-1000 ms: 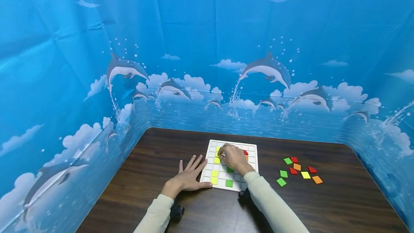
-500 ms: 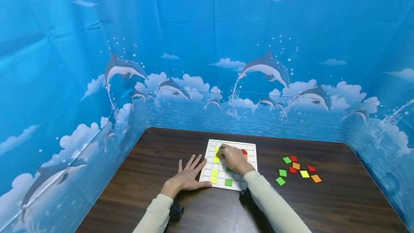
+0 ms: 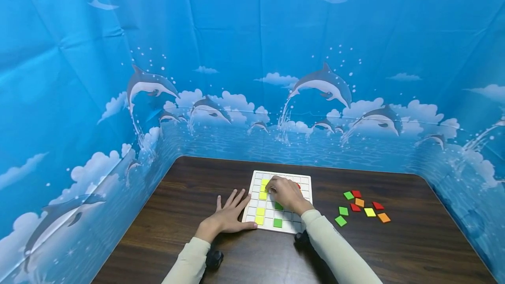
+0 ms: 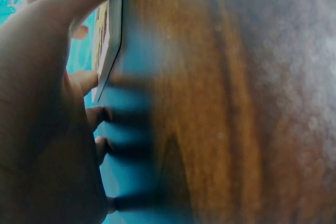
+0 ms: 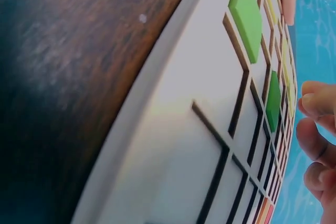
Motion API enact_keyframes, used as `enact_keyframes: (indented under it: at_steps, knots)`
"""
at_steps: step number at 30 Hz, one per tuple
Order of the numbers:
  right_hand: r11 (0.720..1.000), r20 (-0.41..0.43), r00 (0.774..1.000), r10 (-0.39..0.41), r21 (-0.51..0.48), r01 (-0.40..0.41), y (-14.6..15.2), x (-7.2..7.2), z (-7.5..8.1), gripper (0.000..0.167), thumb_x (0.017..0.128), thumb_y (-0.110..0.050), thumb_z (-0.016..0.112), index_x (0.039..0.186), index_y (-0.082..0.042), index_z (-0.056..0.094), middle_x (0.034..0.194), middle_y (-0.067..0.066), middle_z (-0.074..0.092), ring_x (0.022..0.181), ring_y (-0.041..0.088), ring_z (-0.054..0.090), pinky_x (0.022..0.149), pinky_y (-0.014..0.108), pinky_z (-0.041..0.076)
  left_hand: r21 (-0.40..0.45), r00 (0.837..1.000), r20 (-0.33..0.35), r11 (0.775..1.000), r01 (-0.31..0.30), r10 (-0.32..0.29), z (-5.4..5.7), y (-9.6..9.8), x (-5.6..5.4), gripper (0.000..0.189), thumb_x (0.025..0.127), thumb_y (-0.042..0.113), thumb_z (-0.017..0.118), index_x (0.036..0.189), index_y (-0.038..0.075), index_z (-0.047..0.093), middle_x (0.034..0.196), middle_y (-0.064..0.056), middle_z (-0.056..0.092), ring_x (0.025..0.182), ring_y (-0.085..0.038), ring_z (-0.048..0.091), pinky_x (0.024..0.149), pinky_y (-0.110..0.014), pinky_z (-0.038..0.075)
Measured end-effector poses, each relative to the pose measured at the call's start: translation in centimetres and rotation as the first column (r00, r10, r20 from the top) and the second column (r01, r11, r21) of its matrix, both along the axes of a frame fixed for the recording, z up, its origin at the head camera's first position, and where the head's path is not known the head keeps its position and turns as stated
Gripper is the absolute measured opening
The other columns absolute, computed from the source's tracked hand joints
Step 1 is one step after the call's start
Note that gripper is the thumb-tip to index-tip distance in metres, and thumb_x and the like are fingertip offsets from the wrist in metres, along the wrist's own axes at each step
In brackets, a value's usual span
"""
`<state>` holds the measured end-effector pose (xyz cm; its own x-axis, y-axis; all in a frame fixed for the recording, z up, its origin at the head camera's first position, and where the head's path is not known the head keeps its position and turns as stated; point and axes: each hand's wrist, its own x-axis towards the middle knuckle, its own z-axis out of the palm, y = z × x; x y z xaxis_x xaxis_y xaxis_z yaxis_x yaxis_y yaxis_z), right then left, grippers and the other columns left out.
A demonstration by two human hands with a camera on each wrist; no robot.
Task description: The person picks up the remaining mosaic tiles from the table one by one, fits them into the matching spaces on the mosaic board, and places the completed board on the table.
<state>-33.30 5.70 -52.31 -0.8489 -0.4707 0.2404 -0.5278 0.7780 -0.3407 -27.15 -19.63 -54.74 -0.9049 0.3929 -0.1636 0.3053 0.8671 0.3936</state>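
Note:
A white grid board (image 3: 288,227) lies on the table, with several yellow tiles (image 3: 260,211) along its left side and green tiles (image 3: 278,222) nearer its middle. My left hand (image 3: 225,219) lies with fingers spread at the board's left side; its thumb rests on the near left corner. Over the upper part of the board, my right hand (image 3: 286,193) has its fingers bent, the tips beside the upper yellow tiles. In the right wrist view the curled fingers (image 5: 316,141) show close over the board's far part; whether they pinch a tile is hidden. A red piece (image 3: 298,186) peeks out behind that hand.
Right of the board, loose tiles lie scattered on the dark wooden table (image 3: 418,240): green (image 3: 341,221), red (image 3: 378,205), orange (image 3: 384,218) and a yellow one (image 3: 369,212). A blue dolphin-print curtain (image 3: 236,78) surrounds the table's back and sides.
My right hand has shifted slightly right over the board, now covering the orange tile seen before at its right. My left hand stays on the board's edge. The loose tiles lie as before.

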Motion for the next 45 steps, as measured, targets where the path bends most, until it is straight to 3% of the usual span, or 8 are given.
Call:
enact_keyframes:
  at_steps: [5,16,30,37,45]
  knots:
    - [0.999,-0.011,1.0,-0.024,-0.027,0.023,0.7,0.3,0.4,0.011,0.101,-0.017,0.074,0.106,-0.021,0.083,0.105,-0.006,0.076,0.085,0.011,0.069,0.066,0.03,0.053,-0.045,1.0,0.018,0.999,-0.011,0.012,1.0,0.4,0.3,0.106,0.09,0.083,0.06,0.172,0.027,0.024,0.182,-0.005,0.01,0.169,-0.035,0.003,0.125,-0.079,-0.003]
    - [0.995,-0.069,0.996,-0.056,-0.088,0.05,2.8,1.4,1.2,0.008,0.097,-0.016,0.078,0.099,-0.023,0.081,0.095,-0.01,0.073,0.076,0.006,0.063,0.061,0.027,0.048,-0.061,1.0,0.014,0.998,-0.014,0.014,1.2,0.9,0.5,0.103,0.092,0.078,0.062,0.172,0.027,0.023,0.182,-0.005,0.009,0.169,-0.035,0.004,0.124,-0.08,-0.001]
    - [0.981,-0.124,0.982,-0.143,-0.151,0.124,7.0,2.8,1.7,0.008,0.093,-0.013,0.083,0.097,-0.02,0.082,0.099,-0.006,0.075,0.072,0.011,0.062,0.057,0.028,0.047,-0.048,1.0,0.004,0.999,-0.007,0.007,1.3,0.9,0.5,0.103,0.092,0.078,0.063,0.172,0.026,0.024,0.182,-0.006,0.01,0.168,-0.037,0.004,0.124,-0.081,-0.002]
    - [0.969,-0.105,0.976,-0.191,-0.177,0.171,9.6,3.9,2.6,0.009,0.093,-0.011,0.081,0.099,-0.019,0.083,0.098,-0.005,0.075,0.067,0.007,0.051,0.057,0.024,0.041,-0.012,1.0,0.017,1.0,-0.018,0.018,0.6,0.5,0.2,0.107,0.089,0.082,0.062,0.172,0.027,0.025,0.182,-0.005,0.009,0.169,-0.036,0.001,0.124,-0.079,-0.007]
    - [0.957,-0.119,0.963,-0.243,-0.193,0.218,12.9,5.3,3.2,0.01,0.092,-0.011,0.083,0.098,-0.018,0.082,0.097,-0.004,0.074,0.067,0.007,0.05,0.056,0.024,0.041,0.03,1.0,0.021,1.0,-0.005,0.004,1.5,0.5,0.6,0.108,0.088,0.082,0.063,0.171,0.024,0.027,0.181,-0.01,0.011,0.168,-0.04,0.003,0.123,-0.081,-0.008]
